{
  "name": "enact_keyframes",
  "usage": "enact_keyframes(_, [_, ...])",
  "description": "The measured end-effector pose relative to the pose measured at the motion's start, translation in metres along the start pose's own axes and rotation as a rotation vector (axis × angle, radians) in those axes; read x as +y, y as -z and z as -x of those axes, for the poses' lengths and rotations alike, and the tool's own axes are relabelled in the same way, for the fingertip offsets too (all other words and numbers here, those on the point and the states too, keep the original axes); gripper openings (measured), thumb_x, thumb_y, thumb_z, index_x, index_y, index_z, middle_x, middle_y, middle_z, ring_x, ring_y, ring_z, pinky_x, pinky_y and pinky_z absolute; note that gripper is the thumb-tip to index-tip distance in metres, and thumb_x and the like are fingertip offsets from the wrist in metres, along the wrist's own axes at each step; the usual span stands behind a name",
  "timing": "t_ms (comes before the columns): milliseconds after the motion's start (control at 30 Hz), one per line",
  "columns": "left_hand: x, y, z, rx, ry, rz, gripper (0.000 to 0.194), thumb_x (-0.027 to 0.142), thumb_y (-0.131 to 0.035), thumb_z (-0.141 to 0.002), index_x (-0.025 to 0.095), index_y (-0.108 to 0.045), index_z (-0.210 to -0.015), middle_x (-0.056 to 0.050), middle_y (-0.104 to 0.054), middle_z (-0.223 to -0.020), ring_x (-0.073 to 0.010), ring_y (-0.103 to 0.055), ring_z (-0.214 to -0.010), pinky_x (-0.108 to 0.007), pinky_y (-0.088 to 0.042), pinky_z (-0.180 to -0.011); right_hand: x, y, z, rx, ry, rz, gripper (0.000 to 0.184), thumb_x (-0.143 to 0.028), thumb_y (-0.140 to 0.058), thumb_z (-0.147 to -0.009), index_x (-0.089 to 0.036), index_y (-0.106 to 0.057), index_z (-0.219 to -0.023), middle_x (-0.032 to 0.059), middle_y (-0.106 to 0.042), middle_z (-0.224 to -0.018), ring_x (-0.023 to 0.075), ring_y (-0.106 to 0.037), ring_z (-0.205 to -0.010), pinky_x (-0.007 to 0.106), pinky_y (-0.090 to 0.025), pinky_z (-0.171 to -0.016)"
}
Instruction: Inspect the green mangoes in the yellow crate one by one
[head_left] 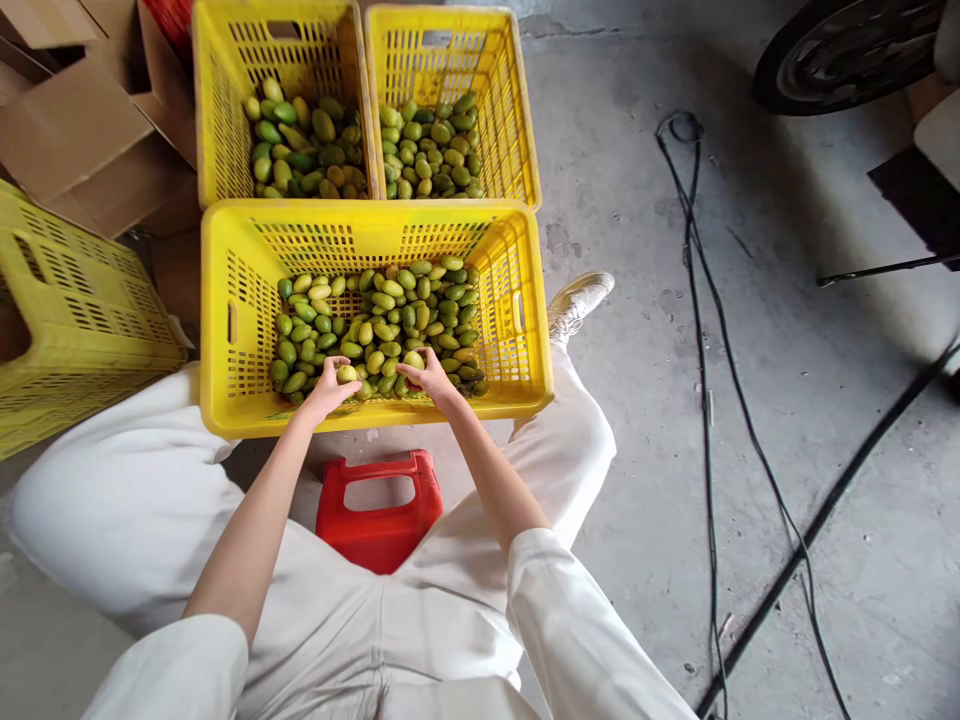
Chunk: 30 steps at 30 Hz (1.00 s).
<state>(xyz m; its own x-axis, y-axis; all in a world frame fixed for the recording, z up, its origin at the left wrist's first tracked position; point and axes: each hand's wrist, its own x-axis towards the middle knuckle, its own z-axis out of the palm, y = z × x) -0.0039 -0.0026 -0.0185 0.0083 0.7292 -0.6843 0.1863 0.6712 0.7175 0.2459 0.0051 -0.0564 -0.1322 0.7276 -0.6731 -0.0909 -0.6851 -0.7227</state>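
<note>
Left hand (328, 388) closed round one green fruit (346, 375), right hand (426, 375) gripping another (413, 360) — both low over the near crate (375, 418), probably so pieces needn't travel far. Two far crates (283, 95) (454, 100) hold more fruit — butted close, likely for easy reach.

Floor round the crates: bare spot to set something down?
Concrete between right shoe and looped cable; also between cable and wheel. Crowded: left side, by cardboard boxes and side crate; front crate, fruit around left hand and right hand.
</note>
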Motion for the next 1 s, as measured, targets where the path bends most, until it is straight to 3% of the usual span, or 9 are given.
enact_keyframes(200, [0.003, 0.001, 0.003, -0.059, -0.063, -0.09, 0.052, 0.028, -0.075, -0.076, 0.027, -0.063, -0.126, -0.006, -0.078, -0.119, -0.0293, -0.078, -0.118, -0.046, -0.059, -0.117, -0.011, -0.003, 0.006, 0.018, -0.028, 0.029, 0.067, -0.062, -0.099, -0.077, -0.03, -0.061, -0.122, -0.0043, -0.074, -0.088, 0.0153, -0.068, -0.068, 0.025, -0.045, -0.056])
enact_keyframes(333, [0.004, -0.005, 0.01, -0.194, -0.282, -0.355, 0.044, 0.025, -0.081, -0.078, 0.028, -0.07, -0.121, -0.009, -0.082, -0.129, -0.0334, -0.078, -0.125, -0.048, -0.058, -0.122, -0.015, -0.004, 0.005, 0.051, -0.052, 0.023, 0.055, -0.062, -0.089, -0.087, -0.029, -0.064, -0.123, -0.004, -0.075, -0.087, 0.0144, -0.067, -0.066, 0.025, -0.045, -0.058])
enact_keyframes(400, [0.004, -0.009, 0.013, -0.213, -0.386, -0.472, 0.038, 0.024, -0.083, -0.081, 0.028, -0.069, -0.116, -0.009, -0.082, -0.13, -0.0352, -0.078, -0.127, -0.049, -0.058, -0.121, -0.015, -0.004, 0.004, 0.053, -0.062, 0.021, 0.051, -0.058, -0.087, -0.088, -0.029, -0.065, -0.123, -0.004, -0.075, -0.087, 0.0148, -0.067, -0.066, 0.025, -0.045, -0.059])
enact_keyframes(500, [0.001, -0.011, 0.013, -0.146, -0.48, -0.577, 0.032, 0.021, -0.081, -0.087, 0.029, -0.061, -0.11, -0.01, -0.078, -0.127, -0.0351, -0.076, -0.126, -0.049, -0.058, -0.118, -0.016, -0.002, 0.004, 0.043, -0.078, 0.011, 0.046, -0.052, -0.084, -0.087, -0.029, -0.066, -0.123, -0.0021, -0.078, -0.093, 0.0166, -0.071, -0.07, 0.027, -0.049, -0.062])
enact_keyframes(633, [-0.003, -0.01, 0.012, -0.113, -0.458, -0.643, 0.04, 0.025, -0.084, -0.088, 0.03, -0.051, -0.108, -0.009, -0.073, -0.121, -0.0326, -0.075, -0.112, -0.047, -0.059, -0.107, -0.019, -0.002, 0.004, 0.014, -0.095, -0.036, 0.042, -0.046, -0.074, -0.086, -0.029, -0.066, -0.123, 0.0011, -0.082, -0.105, 0.0215, -0.079, -0.083, 0.031, -0.061, -0.07])
enact_keyframes(800, [-0.002, -0.01, 0.012, -0.042, -0.414, -0.477, 0.036, 0.026, -0.083, -0.09, 0.029, -0.055, -0.113, -0.007, -0.075, -0.118, -0.03, -0.077, -0.111, -0.045, -0.059, -0.108, -0.018, -0.005, 0.005, -0.018, -0.103, -0.094, 0.047, -0.047, -0.083, -0.079, -0.03, -0.064, -0.118, 0.0022, -0.079, -0.109, 0.0252, -0.081, -0.094, 0.039, -0.069, -0.078])
enact_keyframes(933, [0.002, -0.006, 0.007, 0.029, -0.202, -0.118, 0.034, 0.038, -0.079, -0.094, 0.029, -0.058, -0.119, 0.002, -0.068, -0.089, -0.022, -0.072, -0.077, -0.035, -0.057, -0.074, -0.016, -0.005, 0.006, 0.028, -0.076, -0.118, 0.061, -0.05, -0.097, -0.069, -0.03, -0.057, -0.111, 0.001, -0.074, -0.111, 0.0236, -0.076, -0.102, 0.034, -0.067, -0.075])
enact_keyframes(1000, [0.004, -0.001, 0.003, 0.087, -0.117, 0.154, 0.034, 0.043, -0.073, -0.097, 0.029, -0.055, -0.122, 0.002, -0.068, -0.089, -0.0202, -0.07, -0.069, -0.032, -0.049, -0.062, -0.016, -0.003, 0.007, 0.056, -0.072, -0.132, 0.066, -0.054, -0.097, -0.067, -0.031, -0.052, -0.109, -0.0009, -0.071, -0.107, 0.0213, -0.072, -0.096, 0.029, -0.06, -0.068])
